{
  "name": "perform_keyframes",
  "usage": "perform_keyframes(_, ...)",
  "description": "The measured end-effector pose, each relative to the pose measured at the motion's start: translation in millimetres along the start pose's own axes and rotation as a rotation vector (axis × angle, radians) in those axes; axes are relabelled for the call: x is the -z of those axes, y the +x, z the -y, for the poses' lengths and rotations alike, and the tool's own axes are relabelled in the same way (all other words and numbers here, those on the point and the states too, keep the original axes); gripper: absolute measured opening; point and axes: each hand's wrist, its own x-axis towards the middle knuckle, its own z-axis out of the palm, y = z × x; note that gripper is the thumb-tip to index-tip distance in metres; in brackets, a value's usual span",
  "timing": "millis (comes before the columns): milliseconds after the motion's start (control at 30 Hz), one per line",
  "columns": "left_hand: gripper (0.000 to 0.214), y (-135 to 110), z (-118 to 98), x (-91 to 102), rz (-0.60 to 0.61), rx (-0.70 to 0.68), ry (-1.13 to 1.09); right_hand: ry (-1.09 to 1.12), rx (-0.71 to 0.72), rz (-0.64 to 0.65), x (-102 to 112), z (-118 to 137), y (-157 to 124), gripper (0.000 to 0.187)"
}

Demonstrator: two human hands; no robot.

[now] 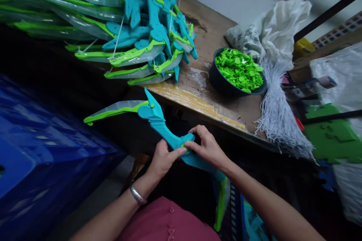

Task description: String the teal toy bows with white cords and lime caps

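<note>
A teal and green toy bow (158, 122) with a clear, green-edged limb lies across my lap below the table edge. My left hand (164, 158) grips its teal middle from below, thumb stretched toward a small green piece (185, 145) on the grip. My right hand (206, 147) pinches the same spot from the right, fingers curled over the bow. The bow's lower limb (220, 199) runs down past my right wrist.
A heap of finished toy bows (135, 34) covers the wooden table (212, 105) at upper left. A dark bowl (223, 83) of small green parts stands at the centre right, beside a bundle of white strings (279, 120) and a white bag (271, 26). A blue crate (42, 158) sits at my left.
</note>
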Motion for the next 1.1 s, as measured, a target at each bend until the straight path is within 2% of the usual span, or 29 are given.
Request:
perform_keyframes(100,0.037,-4,-7,4.4,0.081,0.009,-0.041,-0.013,-0.021,-0.040,-1,12,-7,0.028)
perform_keyframes(200,0.041,-14,-16,6.8,0.213,0.079,-0.173,-0.037,0.017,-0.050,3,32,-22,0.026)
perform_keyframes(267,0.043,-22,-22,6.5,0.281,0.141,-0.289,-0.115,0.103,-0.059,7,46,-35,0.024)
perform_keyframes(333,0.048,-28,-29,4.2,0.302,0.181,-0.367,-0.268,0.262,-0.084,9,57,-46,0.017)
perform_keyframes(400,0.052,-32,-33,0.3,0.258,0.226,-0.409,-0.466,0.465,-0.143,7,64,-55,0.016)
perform_keyframes(467,0.051,-34,-34,-3.2,0.140,0.271,-0.421,-0.621,0.635,-0.197,0,67,-64,0.023)
perform_keyframes(533,0.046,-32,-31,-3.8,0.022,0.284,-0.402,-0.673,0.702,-0.195,-7,68,-72,0.025)
perform_keyframes(633,0.041,-26,-21,2.8,-0.028,0.272,-0.357,-0.617,0.627,-0.146,-13,62,-88,0.025)
perform_keyframes(700,0.037,-23,-16,11.0,-0.019,0.253,-0.328,-0.544,0.526,-0.193,-7,49,-100,0.030)
perform_keyframes(833,0.035,-19,-13,26.4,-0.017,0.210,-0.273,-0.432,0.251,-0.363,24,3,-122,0.031)
perform_keyframes(933,0.033,-16,-15,30.9,-0.026,0.196,-0.262,-0.439,0.062,-0.424,51,-26,-136,0.023)
perform_keyframes(1000,0.031,-16,-16,29.5,-0.016,0.182,-0.267,-0.445,0.036,-0.408,60,-34,-144,0.018)
perform_keyframes(1100,0.029,-23,-19,22.5,0.033,0.149,-0.271,-0.457,0.123,-0.321,61,-33,-151,0.020)
